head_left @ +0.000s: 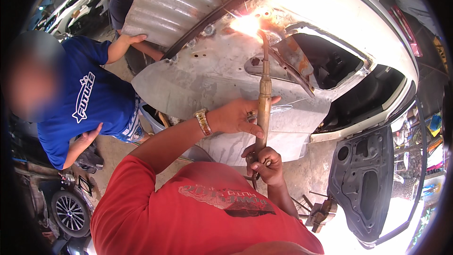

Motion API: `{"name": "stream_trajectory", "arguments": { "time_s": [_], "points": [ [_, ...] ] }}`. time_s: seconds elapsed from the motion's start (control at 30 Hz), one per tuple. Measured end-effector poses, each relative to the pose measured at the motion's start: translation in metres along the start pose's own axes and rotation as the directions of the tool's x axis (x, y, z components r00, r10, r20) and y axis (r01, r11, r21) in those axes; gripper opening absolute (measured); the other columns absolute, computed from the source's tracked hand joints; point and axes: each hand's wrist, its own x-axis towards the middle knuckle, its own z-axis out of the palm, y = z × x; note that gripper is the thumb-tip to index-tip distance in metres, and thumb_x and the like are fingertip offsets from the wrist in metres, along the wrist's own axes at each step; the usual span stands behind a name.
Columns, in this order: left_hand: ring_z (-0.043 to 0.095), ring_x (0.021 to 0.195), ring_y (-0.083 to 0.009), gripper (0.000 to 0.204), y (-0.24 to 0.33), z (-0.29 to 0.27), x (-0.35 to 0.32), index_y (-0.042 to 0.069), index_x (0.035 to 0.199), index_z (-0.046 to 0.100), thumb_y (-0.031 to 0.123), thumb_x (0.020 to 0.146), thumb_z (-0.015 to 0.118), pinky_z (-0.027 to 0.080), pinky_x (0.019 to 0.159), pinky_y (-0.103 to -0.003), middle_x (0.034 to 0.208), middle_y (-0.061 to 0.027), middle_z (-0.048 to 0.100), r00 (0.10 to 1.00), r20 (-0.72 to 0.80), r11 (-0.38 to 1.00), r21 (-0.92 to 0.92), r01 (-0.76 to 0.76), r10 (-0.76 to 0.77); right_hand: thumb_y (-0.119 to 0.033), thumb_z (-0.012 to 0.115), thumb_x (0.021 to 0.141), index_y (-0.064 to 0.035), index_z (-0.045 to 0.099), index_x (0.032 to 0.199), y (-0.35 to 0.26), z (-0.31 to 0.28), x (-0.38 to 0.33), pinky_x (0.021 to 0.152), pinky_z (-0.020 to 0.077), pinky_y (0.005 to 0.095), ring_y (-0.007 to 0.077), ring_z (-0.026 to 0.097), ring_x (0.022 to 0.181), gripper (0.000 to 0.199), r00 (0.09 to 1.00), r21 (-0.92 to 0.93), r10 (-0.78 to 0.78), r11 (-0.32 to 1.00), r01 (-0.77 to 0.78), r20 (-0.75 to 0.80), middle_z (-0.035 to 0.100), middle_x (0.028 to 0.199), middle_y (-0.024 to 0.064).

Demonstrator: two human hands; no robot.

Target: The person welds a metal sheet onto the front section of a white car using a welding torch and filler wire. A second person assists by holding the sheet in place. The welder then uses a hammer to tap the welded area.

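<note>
A brass gas torch (265, 89) stands upright in the picture, its thin bent neck leading up to a glaring flame (246, 25) on the bare metal of a car body (222, 66). My left hand (243, 115) wraps the torch's handle from the left, one fingertip showing past its far side. Lower down, my right hand (265, 165) closes round the torch's base by the valve knobs. Thin bright lines beside my left fingers could be wire or scratches; I cannot tell. The glare hides the heated spot. A rust-marked metal strip (292, 61) lies right of the neck, by a window opening.
A co-worker in a blue shirt (89, 89) stands at the left, one hand on a corrugated metal sheet (174, 4). Another person is partly hidden behind it. A dark door panel (361, 184) stands at the right. A car wheel (71, 212) shows at lower left.
</note>
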Motion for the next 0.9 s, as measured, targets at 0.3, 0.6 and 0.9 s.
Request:
{"name": "stream_trajectory", "arguments": {
  "time_s": [0.3,0.6,0.9],
  "points": [
    [0.059,0.102,-0.0083,0.11,0.006,-0.001,0.0,0.017,0.174,0.029,0.025,0.085,0.094,0.048,0.106,-0.032,0.101,0.0034,0.067,1.0,0.004,0.999,-0.029,0.016,-0.016,0.01,0.067,0.097,-0.004,0.055,0.095,-0.001,0.0,0.0,0.063,0.0569,0.0272,0.0132,0.067,0.072,0.019,1.0,-0.011,0.02,1.0,-0.02,-0.021,0.066,0.123,0.0322],
    [0.059,0.103,-0.0069,0.111,0.004,0.0,0.0,0.017,0.175,0.026,0.023,0.086,0.093,0.047,0.107,-0.032,0.1,0.0034,0.067,1.0,0.007,0.996,-0.083,0.013,-0.012,0.009,0.069,0.096,-0.0057,0.057,0.095,-0.003,0.0,0.002,0.079,0.0577,0.0336,0.0134,0.069,0.073,0.019,0.999,-0.033,0.034,0.999,-0.035,-0.032,0.067,0.119,0.0322],
    [0.059,0.1,-0.0065,0.111,0.002,0.0,0.0,0.015,0.175,0.026,0.023,0.086,0.093,0.048,0.105,-0.031,0.098,0.0037,0.067,0.999,-0.027,0.999,-0.024,-0.039,0.038,0.006,0.07,0.098,-0.0071,0.057,0.093,-0.003,0.001,0.003,0.091,0.0571,0.0401,0.0176,0.071,0.081,0.019,0.998,-0.01,0.045,0.999,-0.045,-0.039,0.069,0.107,0.0288]
  ]
}}
